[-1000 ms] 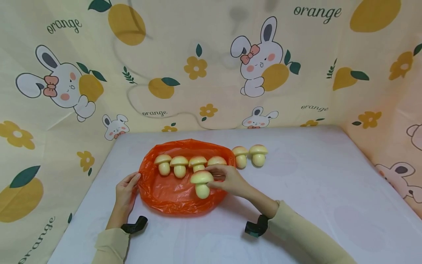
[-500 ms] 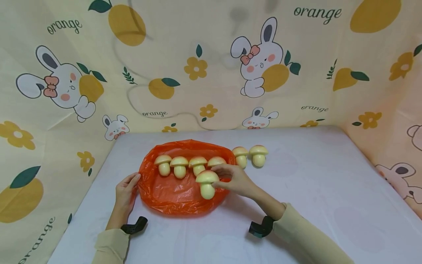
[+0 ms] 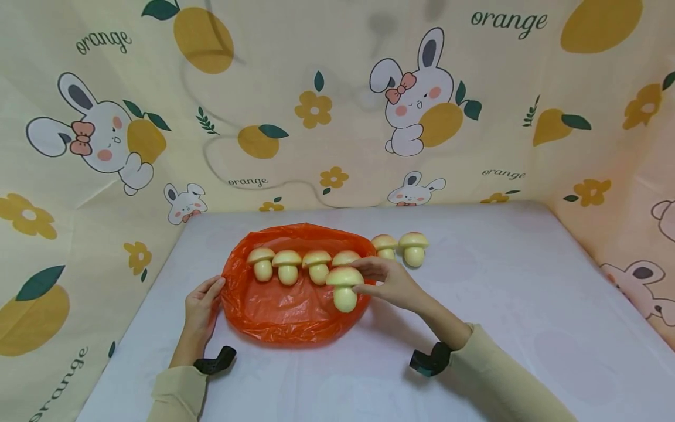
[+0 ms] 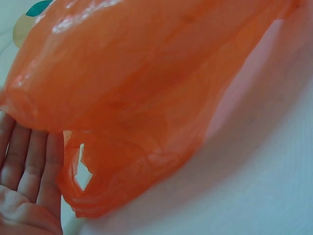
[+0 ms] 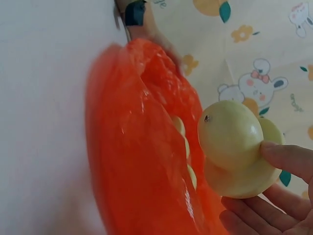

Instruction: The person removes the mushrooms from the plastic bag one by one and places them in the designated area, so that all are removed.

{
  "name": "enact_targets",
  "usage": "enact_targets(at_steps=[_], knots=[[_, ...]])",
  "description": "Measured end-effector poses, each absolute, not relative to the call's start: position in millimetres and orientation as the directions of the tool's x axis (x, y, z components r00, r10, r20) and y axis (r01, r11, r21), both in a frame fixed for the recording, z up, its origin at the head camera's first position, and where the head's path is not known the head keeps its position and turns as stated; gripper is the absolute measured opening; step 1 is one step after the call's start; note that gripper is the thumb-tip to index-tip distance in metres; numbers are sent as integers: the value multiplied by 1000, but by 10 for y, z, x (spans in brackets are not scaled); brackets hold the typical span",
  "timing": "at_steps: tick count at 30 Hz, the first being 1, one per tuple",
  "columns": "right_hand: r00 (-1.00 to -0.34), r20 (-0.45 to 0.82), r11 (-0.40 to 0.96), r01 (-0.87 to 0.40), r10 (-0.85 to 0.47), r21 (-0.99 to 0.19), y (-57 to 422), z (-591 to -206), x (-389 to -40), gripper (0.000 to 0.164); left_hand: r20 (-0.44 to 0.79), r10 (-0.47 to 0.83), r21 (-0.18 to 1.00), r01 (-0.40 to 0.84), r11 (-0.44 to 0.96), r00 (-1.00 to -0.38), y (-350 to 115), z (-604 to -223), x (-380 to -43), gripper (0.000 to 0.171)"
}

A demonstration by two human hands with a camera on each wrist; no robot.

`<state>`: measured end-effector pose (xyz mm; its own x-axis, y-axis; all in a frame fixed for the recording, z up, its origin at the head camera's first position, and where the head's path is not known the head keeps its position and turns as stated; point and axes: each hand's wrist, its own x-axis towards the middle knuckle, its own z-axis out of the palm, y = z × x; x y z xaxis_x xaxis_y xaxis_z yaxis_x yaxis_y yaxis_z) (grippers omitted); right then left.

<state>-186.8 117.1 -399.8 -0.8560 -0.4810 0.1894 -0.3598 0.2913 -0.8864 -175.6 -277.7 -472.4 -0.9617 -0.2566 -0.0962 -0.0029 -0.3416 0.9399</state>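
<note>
My right hand [image 3: 392,283] pinches a toy mushroom [image 3: 345,290] between thumb and fingers, above the right side of an orange-red plastic bag [image 3: 274,305]. The right wrist view shows this mushroom's rounded pale stem toward the camera, with the thumb on one side and fingers under the cap. Inside the wide-mouthed bag several similar mushrooms [image 3: 287,266] stand in a row; the rightmost is partly hidden behind the held one. My left hand [image 3: 201,305] holds the bag's left rim. From the left wrist, its fingers [image 4: 34,161] reach up to the bag, their tips covered by the plastic.
Two more mushrooms [image 3: 413,249] stand on the white table [image 3: 501,305] just right of the bag; the nearer one is partly covered by my right hand. A patterned cloth [image 3: 327,140] with rabbits and oranges rises behind and at both sides.
My right hand has moved to the right with the mushroom, from over the bag's middle toward its right rim, rising slightly. The left hand and the bag stay in place.
</note>
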Motion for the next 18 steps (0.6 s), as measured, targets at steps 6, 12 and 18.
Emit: enact_targets(at_steps=[6,12,18], knots=[[-863,180,299,-349,-472,-888,1278,-3968,-1896,43,-93,-250,941,-3,-339,-964,-2783,-4720,-1748,20],[-868,180,302,-345,-464,-889,1384,-3977,-1931,44,-104,-257,943,-14,-331,-961,-2785,-4723,-1753,19],[-868,183,288,-343,-462,-894,1488,-4018,-1938,44,-112,-261,946,-22,-325,-959,-2784,-4728,-1770,19]])
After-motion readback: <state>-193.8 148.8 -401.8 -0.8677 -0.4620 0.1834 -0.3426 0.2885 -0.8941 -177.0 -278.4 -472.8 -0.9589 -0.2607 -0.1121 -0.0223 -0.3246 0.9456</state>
